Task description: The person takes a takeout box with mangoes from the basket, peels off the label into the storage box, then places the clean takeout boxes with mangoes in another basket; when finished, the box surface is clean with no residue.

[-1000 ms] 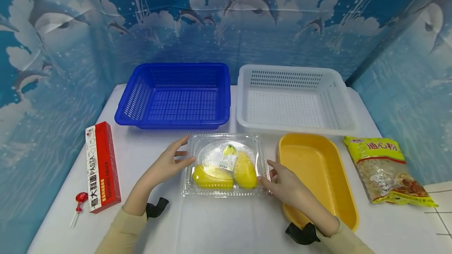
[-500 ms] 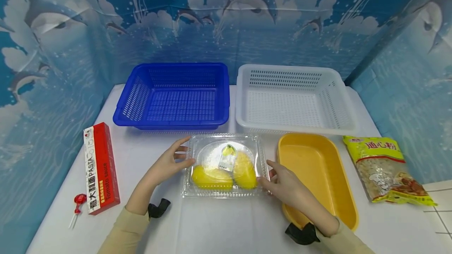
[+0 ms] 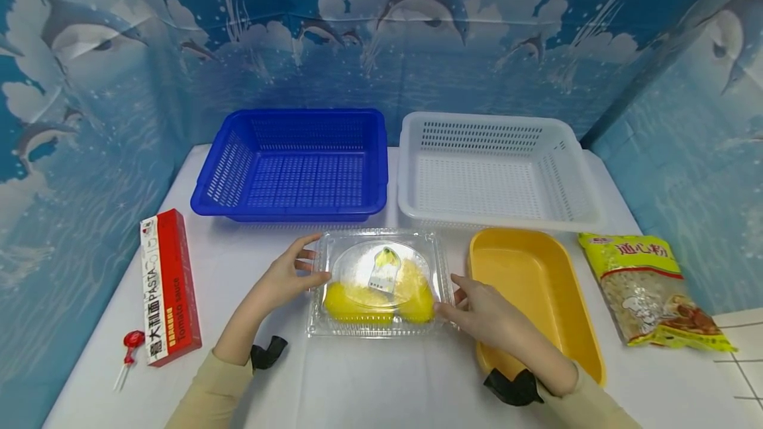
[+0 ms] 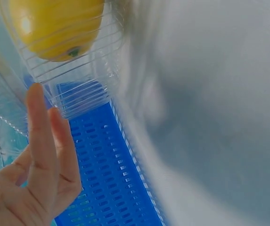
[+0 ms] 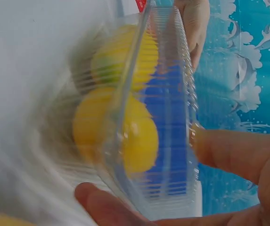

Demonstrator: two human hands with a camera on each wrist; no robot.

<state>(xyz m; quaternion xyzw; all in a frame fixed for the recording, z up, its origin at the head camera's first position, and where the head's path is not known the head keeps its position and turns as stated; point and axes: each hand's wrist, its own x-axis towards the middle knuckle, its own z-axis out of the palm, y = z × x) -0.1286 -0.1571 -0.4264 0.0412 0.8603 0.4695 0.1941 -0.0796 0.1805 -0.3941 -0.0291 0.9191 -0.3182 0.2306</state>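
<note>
- Clear box (image 3: 366, 277): mid-worktop (image 3: 357, 382), well in from both side edges.
- Grip: left hand (image 3: 285, 279) and right hand (image 3: 484, 308) clamped on opposite ends.
- Hold it level (the yellow fruit (image 3: 357, 310) may roll), pressing evenly.

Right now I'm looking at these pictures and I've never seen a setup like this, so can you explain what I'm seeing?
There's no machine here, just a person's bare left hand and right hand. The wide view comes from a camera on the person's head, looking forward and down. The two close-ups come from cameras on the wrists.

On the white surface is a clear plastic box with yellow fruit-like things inside. Behind it are a blue basket and a white basket. To its right are an orange-yellow tray and a pasta bag; to its left, a red-and-white pasta box and a red lollipop.

The hands are at opposite sides of the clear box; I can't tell how firmly they hold it.
</note>
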